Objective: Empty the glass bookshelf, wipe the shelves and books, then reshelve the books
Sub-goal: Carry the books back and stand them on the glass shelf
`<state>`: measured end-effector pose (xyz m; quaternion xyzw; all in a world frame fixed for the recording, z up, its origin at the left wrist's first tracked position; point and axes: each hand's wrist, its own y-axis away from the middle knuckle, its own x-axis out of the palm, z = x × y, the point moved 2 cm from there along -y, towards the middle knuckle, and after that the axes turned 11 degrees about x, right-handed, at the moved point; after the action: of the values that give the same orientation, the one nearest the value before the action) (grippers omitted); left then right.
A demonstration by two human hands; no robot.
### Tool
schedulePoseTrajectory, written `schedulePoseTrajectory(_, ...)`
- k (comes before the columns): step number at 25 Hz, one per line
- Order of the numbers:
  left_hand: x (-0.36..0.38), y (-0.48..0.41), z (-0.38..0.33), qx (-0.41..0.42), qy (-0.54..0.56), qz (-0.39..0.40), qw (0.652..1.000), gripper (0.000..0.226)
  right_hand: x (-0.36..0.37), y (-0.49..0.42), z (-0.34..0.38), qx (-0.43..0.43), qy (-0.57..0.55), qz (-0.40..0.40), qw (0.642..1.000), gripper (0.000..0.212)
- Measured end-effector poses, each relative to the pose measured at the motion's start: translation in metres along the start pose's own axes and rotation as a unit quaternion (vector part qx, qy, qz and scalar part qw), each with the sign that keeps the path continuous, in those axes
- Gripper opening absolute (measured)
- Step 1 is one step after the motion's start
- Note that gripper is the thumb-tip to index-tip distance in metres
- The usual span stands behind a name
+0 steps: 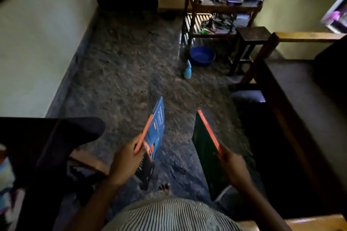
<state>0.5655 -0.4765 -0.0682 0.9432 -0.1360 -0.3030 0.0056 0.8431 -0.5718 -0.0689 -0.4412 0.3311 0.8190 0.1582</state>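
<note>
Head cam, looking down: left hand (127, 159) has its fingers curled around the orange spine edge of a blue paperback (157, 131), thumb on the cover. Right hand (234, 165) is pinching a dark green book (204, 148) by its orange edge. Both books are up in the air over the stone floor (122, 80), well on the near side of the blue basin (202, 56). A light blue spray bottle (187, 70) stands just beside that basin, the wooden rack (193, 5) is right behind it, and a dark stool (251, 35) is to its right.
</note>
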Motion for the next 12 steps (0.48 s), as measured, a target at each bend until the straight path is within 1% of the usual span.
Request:
schedulePoseTrajectory(2, 0.003, -0.024, 0.005, -0.032, 0.009, -0.012, 0.999, 0.030, -0.015, -0.027, 0.026, -0.032, -0.002, 0.001, 0.999, 0.026)
schedulePoseTrajectory(4, 0.004, -0.064, 0.007, -0.073, 0.009, -0.060, 0.995, 0.031, -0.026, -0.079, 0.062, -0.066, -0.005, 0.021, 0.998, 0.024)
schedulePoseTrajectory(6, -0.003, -0.097, 0.003, -0.098, 0.025, -0.107, 0.989, 0.040, -0.035, -0.124, 0.101, -0.100, -0.010, 0.043, 0.994, 0.028)
schedulePoseTrajectory(7, -0.007, -0.115, 0.001, -0.098, 0.032, -0.133, 0.986, 0.046, -0.038, -0.147, 0.122, -0.117, -0.020, 0.058, 0.991, 0.029)
schedulePoseTrajectory(10, -0.026, -0.178, -0.014, -0.093, 0.019, -0.244, 0.965, 0.050, -0.046, -0.224, 0.201, -0.188, -0.034, 0.129, 0.973, 0.029)
schedulePoseTrajectory(12, -0.047, -0.219, -0.031, -0.075, 0.019, -0.320, 0.944, 0.062, -0.052, -0.272, 0.266, -0.273, -0.005, 0.130, 0.953, 0.034)
